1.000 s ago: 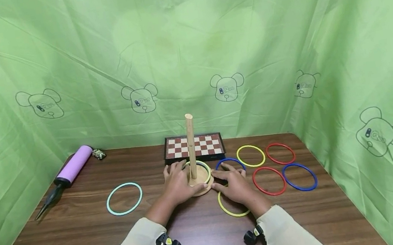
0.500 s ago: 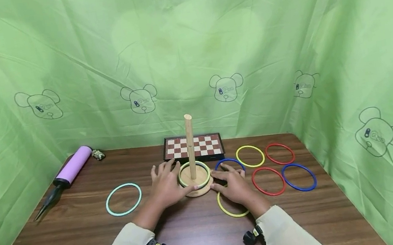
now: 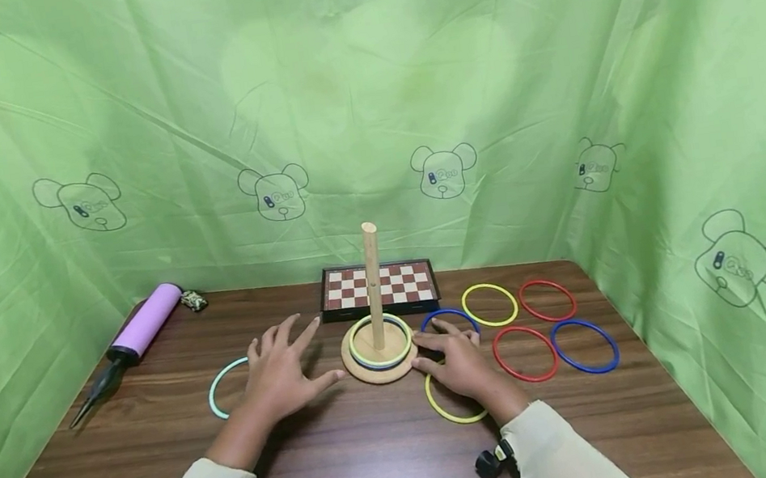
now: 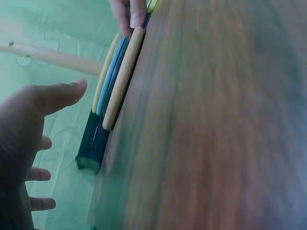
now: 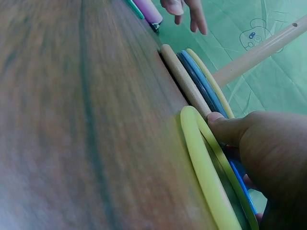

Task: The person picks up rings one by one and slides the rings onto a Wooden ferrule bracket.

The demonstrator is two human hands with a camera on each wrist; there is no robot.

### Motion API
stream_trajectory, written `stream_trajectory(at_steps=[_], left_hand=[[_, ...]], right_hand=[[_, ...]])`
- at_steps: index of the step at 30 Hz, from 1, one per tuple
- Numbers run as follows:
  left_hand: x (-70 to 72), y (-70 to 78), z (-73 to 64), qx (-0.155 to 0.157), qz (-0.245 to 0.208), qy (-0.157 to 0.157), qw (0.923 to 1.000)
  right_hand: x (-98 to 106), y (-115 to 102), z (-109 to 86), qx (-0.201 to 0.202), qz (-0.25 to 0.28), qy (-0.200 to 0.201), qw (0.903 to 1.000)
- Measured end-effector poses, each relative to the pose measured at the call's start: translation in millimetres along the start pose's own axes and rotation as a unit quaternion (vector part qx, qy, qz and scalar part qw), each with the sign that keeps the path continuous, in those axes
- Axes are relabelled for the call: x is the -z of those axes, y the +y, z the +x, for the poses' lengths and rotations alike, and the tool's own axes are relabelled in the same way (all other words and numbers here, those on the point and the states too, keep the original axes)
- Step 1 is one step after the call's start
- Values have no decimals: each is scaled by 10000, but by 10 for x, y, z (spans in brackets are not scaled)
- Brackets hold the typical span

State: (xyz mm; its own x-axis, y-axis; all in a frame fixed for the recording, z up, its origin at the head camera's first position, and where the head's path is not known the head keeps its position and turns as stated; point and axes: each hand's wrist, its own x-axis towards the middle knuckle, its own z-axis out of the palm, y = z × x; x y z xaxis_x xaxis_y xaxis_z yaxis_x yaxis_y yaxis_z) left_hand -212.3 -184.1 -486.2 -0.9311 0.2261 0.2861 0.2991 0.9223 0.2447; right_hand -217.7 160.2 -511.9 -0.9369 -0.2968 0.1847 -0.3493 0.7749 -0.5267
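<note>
A wooden ring-toss stand has an upright post [image 3: 374, 289] and a round base [image 3: 361, 371]. A yellow ring [image 4: 104, 79] lies uppermost round the post, with blue rings [image 5: 202, 79] beneath it on the base. My left hand [image 3: 278, 384] is spread left of the stand, thumb apart from the base, and hides part of a turquoise ring [image 3: 212, 394]. My right hand [image 3: 465, 365] touches the base's right edge with its thumb and fingertips. Under and beside that hand lie a loose yellow ring [image 5: 196, 143] and a blue ring [image 3: 448, 311], both partly covered.
Farther right lie a yellow ring [image 3: 464, 307], two red rings [image 3: 497, 355] and a blue ring [image 3: 593, 371]. Behind the stand is a checkered board [image 3: 407, 283]. A purple hand pump [image 3: 148, 321] and a small patterned packet [image 3: 193, 300] lie back left. Green cloth surrounds the table.
My left hand has let go of the rings on the stand and moved left, over the turquoise ring's right side. My right hand has stayed at the base.
</note>
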Motion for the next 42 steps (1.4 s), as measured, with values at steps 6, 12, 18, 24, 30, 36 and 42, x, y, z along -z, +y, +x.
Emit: stream_trajectory(at_steps=[6,12,18,24,30,36,42], left_hand=[[88,-135,-116,133,153,-107,9997],[171,-288,-228,294,212,-150,9992],[209,-439,-322,511,347,-313,9976],[203,-559,-406,731,329,-436,9958],[224,-672,-489,872,307,-510,9944],[240,-758,-565,1019,274,-559,9928],[243,-786,-589,1074,333,-585,9919]], right_hand=[[7,-8,-5,-2,-4,-2,10000],[7,-11,-10,-64,3,-29,10000],[23,0,-9,-159,37,-44,9999],[12,5,-13,-87,9,-19,10000],[17,-3,-15,-82,12,-53,10000],[32,-12,-12,-6,0,-29,10000],[19,-5,-21,-17,44,-24,10000]])
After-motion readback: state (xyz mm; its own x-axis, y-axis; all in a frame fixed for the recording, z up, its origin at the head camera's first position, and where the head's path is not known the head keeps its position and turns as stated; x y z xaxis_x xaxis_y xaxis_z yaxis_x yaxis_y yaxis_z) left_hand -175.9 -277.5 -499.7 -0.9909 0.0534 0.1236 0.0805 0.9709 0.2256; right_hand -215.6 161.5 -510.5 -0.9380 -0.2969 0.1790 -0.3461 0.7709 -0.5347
